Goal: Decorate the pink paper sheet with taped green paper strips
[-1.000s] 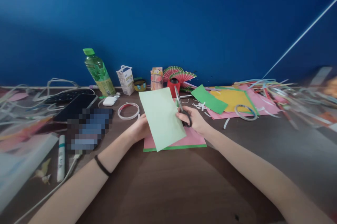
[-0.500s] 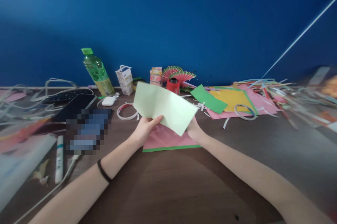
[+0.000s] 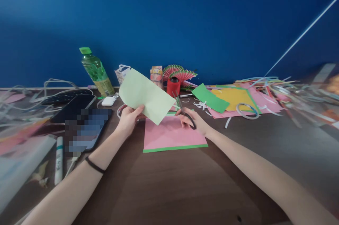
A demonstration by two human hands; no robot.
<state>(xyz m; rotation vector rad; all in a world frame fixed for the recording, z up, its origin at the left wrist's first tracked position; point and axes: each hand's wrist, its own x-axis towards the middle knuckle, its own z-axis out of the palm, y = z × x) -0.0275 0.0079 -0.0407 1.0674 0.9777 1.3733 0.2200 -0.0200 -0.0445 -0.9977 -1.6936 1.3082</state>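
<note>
My left hand (image 3: 130, 119) pinches the lower edge of a pale green sheet of paper (image 3: 147, 96), which is tilted up above the table. In my right hand (image 3: 194, 121) is a pair of dark-handled scissors (image 3: 189, 117), its blades parted and pointing away from me near the sheet's right corner. Whether the blades touch the paper I cannot tell. Beneath both hands lies a pink sheet with green edges (image 3: 169, 135), partly covered by the pale sheet and my right hand.
Behind stand a green bottle (image 3: 96, 71), a red cylinder (image 3: 173, 86) and pink paper fans (image 3: 182, 74). To the right lie a green paper piece (image 3: 210, 98), yellow paper (image 3: 233, 99), a tape roll (image 3: 247, 111) and white scraps. A phone (image 3: 92, 129) and marker (image 3: 59, 161) lie left.
The pale green sheet has moved left with my left hand. My right hand has come off the sheet's right side and now shows scissors in its grip.
</note>
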